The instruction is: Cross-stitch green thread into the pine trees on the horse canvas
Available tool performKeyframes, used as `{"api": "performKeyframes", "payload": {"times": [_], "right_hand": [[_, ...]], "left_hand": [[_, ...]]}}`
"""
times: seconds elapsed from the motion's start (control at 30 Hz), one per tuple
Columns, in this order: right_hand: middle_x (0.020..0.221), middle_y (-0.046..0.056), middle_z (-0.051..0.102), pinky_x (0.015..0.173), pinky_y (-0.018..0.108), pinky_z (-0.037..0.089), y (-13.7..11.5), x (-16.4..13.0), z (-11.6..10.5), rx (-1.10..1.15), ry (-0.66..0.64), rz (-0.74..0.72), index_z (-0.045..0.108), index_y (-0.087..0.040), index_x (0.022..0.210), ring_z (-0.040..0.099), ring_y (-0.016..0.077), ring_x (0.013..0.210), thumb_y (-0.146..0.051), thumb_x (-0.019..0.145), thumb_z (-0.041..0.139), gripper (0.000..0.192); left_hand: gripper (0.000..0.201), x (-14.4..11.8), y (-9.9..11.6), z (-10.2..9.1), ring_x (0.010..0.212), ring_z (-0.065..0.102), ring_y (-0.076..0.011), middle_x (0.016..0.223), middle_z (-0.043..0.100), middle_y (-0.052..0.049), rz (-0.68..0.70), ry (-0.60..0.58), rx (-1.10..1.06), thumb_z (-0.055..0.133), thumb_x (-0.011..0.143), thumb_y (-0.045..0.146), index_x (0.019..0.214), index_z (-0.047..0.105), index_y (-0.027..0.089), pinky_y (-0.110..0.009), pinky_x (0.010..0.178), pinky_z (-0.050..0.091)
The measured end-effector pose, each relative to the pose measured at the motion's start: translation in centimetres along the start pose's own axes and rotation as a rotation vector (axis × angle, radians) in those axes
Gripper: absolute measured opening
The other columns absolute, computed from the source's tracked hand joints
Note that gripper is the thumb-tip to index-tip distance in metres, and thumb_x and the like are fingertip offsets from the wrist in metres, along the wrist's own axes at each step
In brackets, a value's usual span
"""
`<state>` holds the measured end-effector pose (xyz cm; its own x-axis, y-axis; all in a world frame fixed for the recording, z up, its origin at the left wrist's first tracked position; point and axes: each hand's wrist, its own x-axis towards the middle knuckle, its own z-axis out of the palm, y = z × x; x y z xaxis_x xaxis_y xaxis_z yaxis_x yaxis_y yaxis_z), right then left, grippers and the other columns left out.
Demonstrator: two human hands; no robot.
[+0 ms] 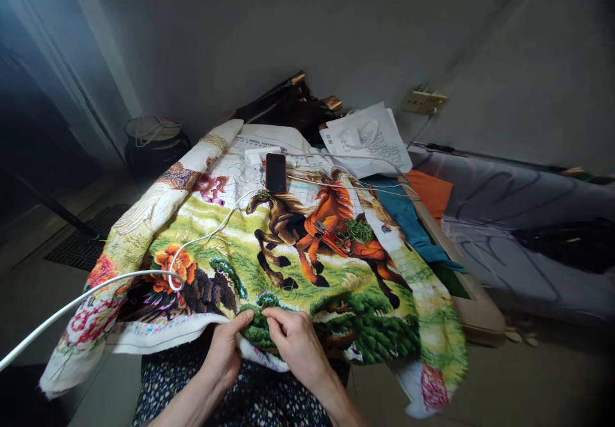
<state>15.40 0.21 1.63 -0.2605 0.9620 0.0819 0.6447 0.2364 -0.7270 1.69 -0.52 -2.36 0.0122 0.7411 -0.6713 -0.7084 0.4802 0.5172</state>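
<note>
A large cross-stitch cloth (307, 299), worked with running horses, green grass and orange flowers, lies spread before me, its sides rolled up. At its near edge my left hand (225, 350) grips the cloth, thumb on top and fingers hidden underneath. Close beside it, my right hand (298, 343) is closed in a pinch over the dark green stitching. Whatever sits between its fingertips is too small to make out. A bundle of green thread (358, 230) rests on the orange horse, next to small red-handled scissors (335, 240).
A phone (275, 173) lies on the cloth near a white power strip (259, 156). One white cable (211, 234) loops across the left side. White bags (368, 138) and teal fabric (408, 215) are behind on the right, below a wall socket (425, 101). A dark round container (156, 142) stands back left.
</note>
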Motion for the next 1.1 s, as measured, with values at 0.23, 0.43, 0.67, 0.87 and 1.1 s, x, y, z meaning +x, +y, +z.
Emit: {"api": "performKeyframes", "payload": {"times": [0.23,0.43,0.67,0.87,1.1], "right_hand": [[0.072,0.004,0.074,0.064,0.028,0.047,-0.4,-0.1,0.8,-0.131,0.039,0.052,0.072,-0.02,0.088,0.069,0.0209,0.066,-0.008,0.081,0.051,0.025],[0.05,-0.003,0.06,0.036,0.019,0.036,-0.9,-0.6,3.0,0.377,-0.006,0.375,0.051,-0.02,0.074,0.052,0.0119,0.035,-0.023,0.086,0.045,0.014],[0.052,-0.002,0.057,0.041,0.02,0.04,-0.7,-0.9,5.0,0.616,0.149,0.474,0.051,-0.018,0.065,0.054,0.012,0.042,-0.031,0.08,0.054,0.02],[0.054,-0.002,0.056,0.045,0.022,0.042,-0.8,-1.2,5.2,0.588,0.21,0.416,0.056,-0.018,0.065,0.054,0.013,0.044,-0.029,0.081,0.055,0.02],[0.055,-0.002,0.056,0.046,0.022,0.042,-0.6,-1.2,6.0,0.545,0.273,0.371,0.058,-0.017,0.067,0.054,0.013,0.045,-0.029,0.082,0.054,0.02]], "left_hand": [[0.023,-0.1,0.0,0.1,0.058,0.064,-0.0166,0.063,0.073,-0.006,0.017,-0.015,-0.008,0.084,0.052,0.024,0.066,0.073,0.009,-0.027,0.059,0.05],[0.025,0.2,-0.1,0.1,0.05,0.058,-0.0143,0.055,0.067,-0.002,0.043,0.004,0.048,0.084,0.053,0.029,0.062,0.07,0.01,-0.027,0.051,0.046],[0.028,0.4,0.2,0.6,0.052,0.054,-0.0124,0.058,0.065,-0.002,0.057,0.072,0.068,0.085,0.05,0.03,0.064,0.071,0.01,-0.025,0.048,0.041],[0.023,0.5,0.2,0.5,0.059,0.054,-0.0127,0.059,0.063,-0.001,0.102,0.112,0.086,0.083,0.05,0.027,0.06,0.07,0.011,-0.025,0.055,0.042],[0.018,0.7,0.1,0.5,0.066,0.055,-0.0148,0.064,0.065,-0.002,0.149,0.115,0.089,0.081,0.051,0.026,0.058,0.07,0.013,-0.026,0.064,0.044]]}}
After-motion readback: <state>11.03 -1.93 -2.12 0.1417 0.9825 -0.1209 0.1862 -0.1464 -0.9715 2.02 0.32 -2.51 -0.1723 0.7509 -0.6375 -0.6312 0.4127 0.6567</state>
